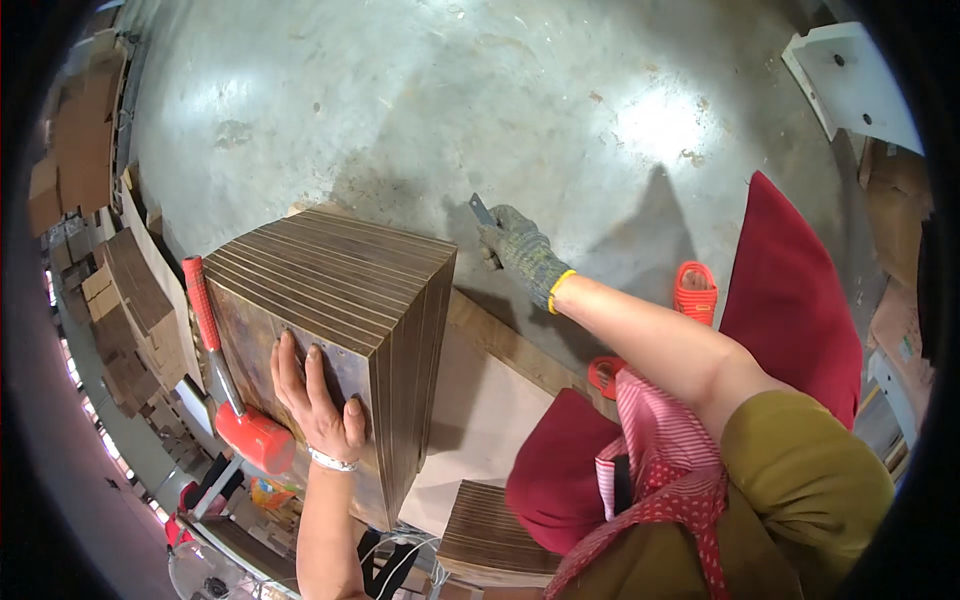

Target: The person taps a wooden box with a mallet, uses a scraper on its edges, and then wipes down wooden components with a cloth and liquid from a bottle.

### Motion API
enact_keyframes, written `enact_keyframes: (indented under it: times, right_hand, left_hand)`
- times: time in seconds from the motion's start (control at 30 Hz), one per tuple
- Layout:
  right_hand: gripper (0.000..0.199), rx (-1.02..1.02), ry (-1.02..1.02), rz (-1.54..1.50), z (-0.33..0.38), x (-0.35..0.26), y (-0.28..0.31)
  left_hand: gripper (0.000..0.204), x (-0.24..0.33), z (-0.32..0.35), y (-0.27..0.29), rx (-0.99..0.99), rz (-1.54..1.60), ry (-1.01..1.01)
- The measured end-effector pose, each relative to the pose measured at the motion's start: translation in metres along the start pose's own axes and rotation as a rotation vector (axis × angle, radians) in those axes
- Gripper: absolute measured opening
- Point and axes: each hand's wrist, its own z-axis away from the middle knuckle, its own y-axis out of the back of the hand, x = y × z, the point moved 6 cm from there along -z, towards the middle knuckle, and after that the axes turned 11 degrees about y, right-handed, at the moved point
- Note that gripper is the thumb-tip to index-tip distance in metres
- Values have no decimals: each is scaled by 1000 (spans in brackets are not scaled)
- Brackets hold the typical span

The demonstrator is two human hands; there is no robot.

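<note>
A tall stack of dark brown boards (pixel 330 265) with thin pale lines between them stands at my left. My bare left hand (pixel 320 405) lies flat on its worn top face, fingers spread, a pale band around the wrist. A mallet (pixel 255 438) with a red head and red grip rests along the stack's left edge, beside that hand. Right of the stack and apart from it, my right hand (pixel 520 250), in a grey-green knit glove with a yellow cuff, is closed on a flat metal blade tool (pixel 481 211). Its handle is hidden in the glove.
Under the stack is a pale board (pixel 470 400). A smaller stack of brown boards (pixel 495 525) is near my body. Red slippers (pixel 695 293) are on the concrete floor (pixel 400 100). Cardboard and boards (pixel 125 300) line the left; a white panel (pixel 860 85) is far right.
</note>
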Motion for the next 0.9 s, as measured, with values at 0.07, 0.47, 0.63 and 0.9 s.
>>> enact_keyframes:
  times: [0.07,0.47,0.63,0.9]
  right_hand:
    - [17,15,15,29,-8,2,-11]
    - [12,179,-291,-647,10,44,-46]
    - [18,273,-323,-674,7,52,-58]
    - [20,227,-241,-401,-5,72,-68]
  left_hand:
    - [61,0,-1,-1,-4,33,23]
    - [31,145,-102,-63,-452,-704,-145]
    - [30,106,-106,-120,-716,-1019,5]
    - [24,101,-83,-131,-445,-977,-108]
